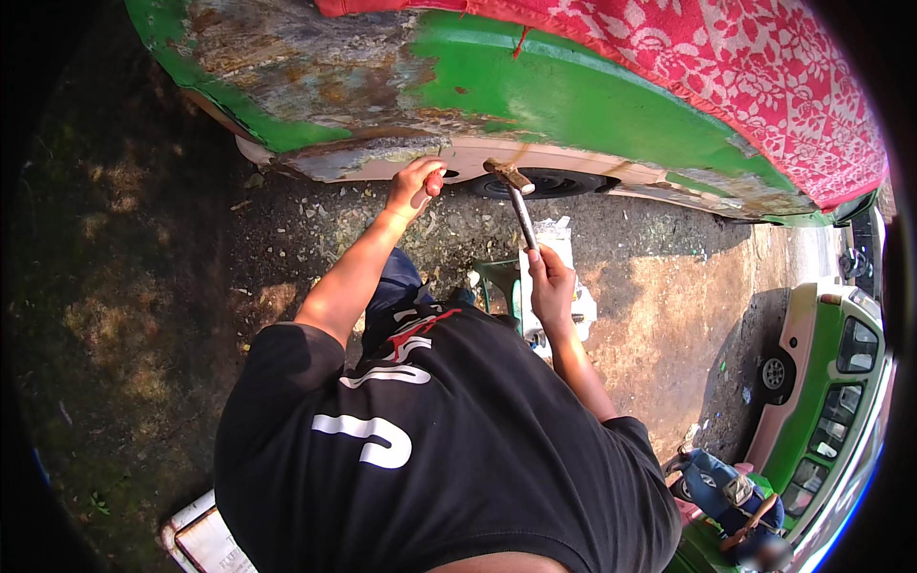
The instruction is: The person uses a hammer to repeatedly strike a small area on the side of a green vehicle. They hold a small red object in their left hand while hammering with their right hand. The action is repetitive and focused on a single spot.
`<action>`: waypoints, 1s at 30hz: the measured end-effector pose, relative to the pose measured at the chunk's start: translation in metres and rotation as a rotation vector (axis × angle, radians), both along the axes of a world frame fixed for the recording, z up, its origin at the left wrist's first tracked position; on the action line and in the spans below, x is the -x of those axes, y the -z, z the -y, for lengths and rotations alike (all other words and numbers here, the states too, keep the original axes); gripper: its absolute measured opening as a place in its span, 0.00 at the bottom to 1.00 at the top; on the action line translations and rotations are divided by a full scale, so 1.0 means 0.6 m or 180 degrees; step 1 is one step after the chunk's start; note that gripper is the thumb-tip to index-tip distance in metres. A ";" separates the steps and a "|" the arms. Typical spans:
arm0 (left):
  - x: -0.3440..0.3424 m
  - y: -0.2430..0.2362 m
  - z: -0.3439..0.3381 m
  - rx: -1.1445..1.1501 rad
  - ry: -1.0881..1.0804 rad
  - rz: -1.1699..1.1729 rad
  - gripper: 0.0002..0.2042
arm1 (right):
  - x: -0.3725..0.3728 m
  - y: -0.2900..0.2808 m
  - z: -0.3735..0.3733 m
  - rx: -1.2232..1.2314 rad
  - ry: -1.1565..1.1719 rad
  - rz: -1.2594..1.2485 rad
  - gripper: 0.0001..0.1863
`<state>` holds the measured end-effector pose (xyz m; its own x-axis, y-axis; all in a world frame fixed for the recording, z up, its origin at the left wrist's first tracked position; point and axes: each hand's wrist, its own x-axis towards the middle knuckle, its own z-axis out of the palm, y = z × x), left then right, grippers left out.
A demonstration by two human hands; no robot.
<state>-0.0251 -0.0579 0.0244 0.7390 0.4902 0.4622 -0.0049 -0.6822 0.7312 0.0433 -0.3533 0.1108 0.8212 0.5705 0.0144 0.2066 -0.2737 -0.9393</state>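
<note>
Right hand [551, 286] gripping the hammer [523, 218], its head up ahead near the vehicle [554, 81], while over to the left the left hand [411, 181] clasps a red handle [435, 183]!

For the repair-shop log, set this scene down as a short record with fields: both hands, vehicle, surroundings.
Left hand: closed around a red handle; the rest of that tool cannot be made out
Right hand: grips a hammer by its handle, its head seen against the wheel
Vehicle: green with pink below, a large patch worn and rusty
Cover: red floral cloth draped over it
Ground: green stool, partly hidden
Background: green-and-pink van, right; second person, lower right
</note>
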 end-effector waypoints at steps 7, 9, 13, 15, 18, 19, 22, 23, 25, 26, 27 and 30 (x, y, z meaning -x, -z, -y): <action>-0.005 -0.005 -0.003 -0.0079 -0.0033 0.0102 0.16 | 0.007 -0.010 -0.003 0.0187 -0.0095 0.0020 0.12; -0.007 -0.010 -0.002 -0.0033 -0.0019 0.0111 0.16 | 0.010 -0.012 -0.002 0.0262 -0.0079 -0.0021 0.12; -0.006 0.006 -0.009 -0.0028 -0.0007 0.0054 0.16 | 0.010 -0.006 -0.003 0.0189 -0.0090 0.0019 0.12; -0.006 0.010 -0.010 0.0001 0.0019 0.0078 0.16 | 0.009 -0.006 -0.002 0.0227 -0.0102 -0.0068 0.13; -0.005 0.002 -0.005 -0.0003 -0.0075 -0.0069 0.16 | 0.009 -0.013 -0.002 0.0228 -0.0114 -0.0046 0.13; -0.005 0.003 -0.005 -0.0027 -0.0071 -0.0058 0.16 | 0.009 -0.013 -0.001 0.0264 -0.0117 -0.0038 0.13; -0.007 0.001 -0.006 -0.0108 -0.0055 0.0026 0.16 | 0.008 -0.013 0.001 0.0350 -0.0124 -0.0009 0.14; -0.007 -0.001 -0.005 -0.0143 -0.0047 0.0089 0.16 | 0.010 -0.013 0.001 0.0362 -0.0126 0.0007 0.14; -0.006 0.004 -0.008 -0.0171 -0.0049 0.0180 0.16 | 0.013 -0.017 -0.002 0.0347 -0.0146 0.0018 0.15; -0.008 0.010 -0.011 -0.0163 -0.0052 0.0212 0.17 | 0.015 -0.023 -0.004 0.0322 -0.0157 0.0014 0.16; -0.009 0.012 -0.012 -0.0155 -0.0047 0.0245 0.17 | 0.016 -0.027 -0.005 0.0296 -0.0160 0.0012 0.16; -0.010 0.010 -0.010 0.0005 0.0012 0.0219 0.17 | 0.015 -0.028 -0.004 0.0440 -0.0197 -0.0002 0.17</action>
